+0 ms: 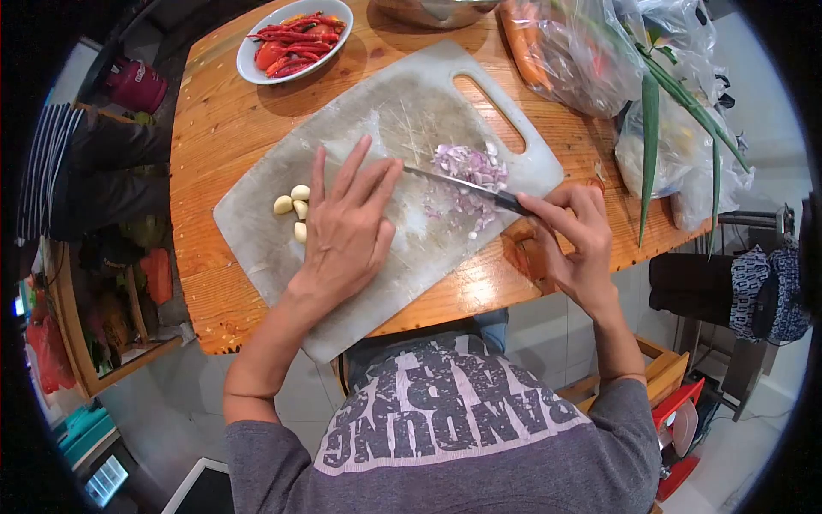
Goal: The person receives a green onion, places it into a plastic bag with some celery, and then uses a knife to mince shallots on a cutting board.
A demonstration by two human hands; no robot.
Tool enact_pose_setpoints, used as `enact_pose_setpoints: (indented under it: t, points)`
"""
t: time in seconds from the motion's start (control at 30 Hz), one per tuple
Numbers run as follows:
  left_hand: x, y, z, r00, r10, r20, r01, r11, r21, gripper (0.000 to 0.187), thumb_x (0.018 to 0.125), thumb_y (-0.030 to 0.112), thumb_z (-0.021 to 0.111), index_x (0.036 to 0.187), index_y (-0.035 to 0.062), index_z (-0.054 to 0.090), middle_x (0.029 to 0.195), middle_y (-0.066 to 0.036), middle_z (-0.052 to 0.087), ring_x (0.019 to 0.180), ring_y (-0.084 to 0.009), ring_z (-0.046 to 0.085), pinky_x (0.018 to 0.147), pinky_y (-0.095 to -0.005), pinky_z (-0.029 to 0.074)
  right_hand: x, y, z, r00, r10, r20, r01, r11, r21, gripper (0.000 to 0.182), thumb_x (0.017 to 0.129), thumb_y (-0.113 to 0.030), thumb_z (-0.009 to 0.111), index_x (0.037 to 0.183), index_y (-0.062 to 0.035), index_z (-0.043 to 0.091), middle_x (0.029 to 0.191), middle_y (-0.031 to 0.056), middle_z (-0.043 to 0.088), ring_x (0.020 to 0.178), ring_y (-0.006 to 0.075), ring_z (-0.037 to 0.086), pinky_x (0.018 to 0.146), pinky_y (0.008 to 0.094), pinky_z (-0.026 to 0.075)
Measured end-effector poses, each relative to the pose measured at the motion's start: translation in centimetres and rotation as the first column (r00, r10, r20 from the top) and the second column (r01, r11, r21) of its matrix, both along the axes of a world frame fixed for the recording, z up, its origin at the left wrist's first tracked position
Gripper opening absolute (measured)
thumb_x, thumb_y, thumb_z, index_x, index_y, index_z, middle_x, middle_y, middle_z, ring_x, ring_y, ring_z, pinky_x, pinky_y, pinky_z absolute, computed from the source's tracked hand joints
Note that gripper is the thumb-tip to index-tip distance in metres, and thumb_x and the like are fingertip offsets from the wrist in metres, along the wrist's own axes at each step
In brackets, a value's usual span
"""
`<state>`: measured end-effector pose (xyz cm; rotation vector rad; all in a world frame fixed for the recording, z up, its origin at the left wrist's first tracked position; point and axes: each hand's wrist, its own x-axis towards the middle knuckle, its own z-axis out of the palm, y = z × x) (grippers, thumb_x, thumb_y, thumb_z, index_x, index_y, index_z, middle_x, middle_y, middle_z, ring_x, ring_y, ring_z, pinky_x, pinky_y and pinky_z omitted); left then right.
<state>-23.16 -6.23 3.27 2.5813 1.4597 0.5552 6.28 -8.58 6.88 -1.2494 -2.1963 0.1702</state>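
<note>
My right hand grips the black handle of a knife, whose blade points left over the cutting board. Chopped purple shallots lie at the board's right part, around the blade. My left hand is spread out on the board with its fingers apart, its fingertips near the knife's tip. Just left of that hand sit several peeled garlic cloves. Whether anything lies beneath the left palm is hidden.
On the wooden table, a white bowl holds red chilies and tomatoes. A metal bowl stands at the back. Plastic bags with carrots and green leaves lie on the right. Someone's dark-clothed legs show at left.
</note>
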Motion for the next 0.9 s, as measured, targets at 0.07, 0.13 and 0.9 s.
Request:
enact_pose_setpoints:
  t: [0.07,0.13,0.9]
  points:
    - [0.1,-0.5,0.4,0.999,-0.004,0.036,0.004,1.0,-0.009,0.065,0.077,0.003,0.055,0.142,0.0015,0.056,0.139,-0.012,0.057,0.151,-0.0306,0.033,0.125,-0.0617,0.008,0.2,-0.3,0.5,1.0,-0.009,-0.013,0.009,1.0,-0.03,0.047,0.07,0.006,0.073,0.114,-0.0098,0.077,0.087,0.0067,0.062,0.083,0.0253,0.054,0.072,0.0354,0.044]
    - [0.3,-0.8,0.5,0.999,-0.014,0.052,0.014,1.0,-0.016,0.065,0.076,0.003,0.055,0.141,0.001,0.057,0.137,-0.012,0.058,0.15,-0.0306,0.034,0.125,-0.0617,0.009,0.4,-0.7,-1.1,1.0,-0.011,-0.022,0.01,1.0,-0.023,0.047,0.07,0.004,0.077,0.116,-0.0102,0.077,0.087,0.0062,0.061,0.082,0.0254,0.054,0.072,0.0355,0.044]
    - [0.7,-0.5,-0.1,1.0,-0.028,0.005,0.028,1.0,-0.011,0.068,0.074,0.003,0.061,0.142,0.0,0.055,0.134,-0.011,0.06,0.149,-0.0306,0.036,0.125,-0.0613,0.014,0.3,0.8,-2.5,0.997,-0.076,0.027,0.074,0.996,0.04,0.042,0.077,0.006,0.07,0.114,-0.0113,0.076,0.092,0.0086,0.062,0.089,0.0295,0.054,0.08,0.04,0.044]
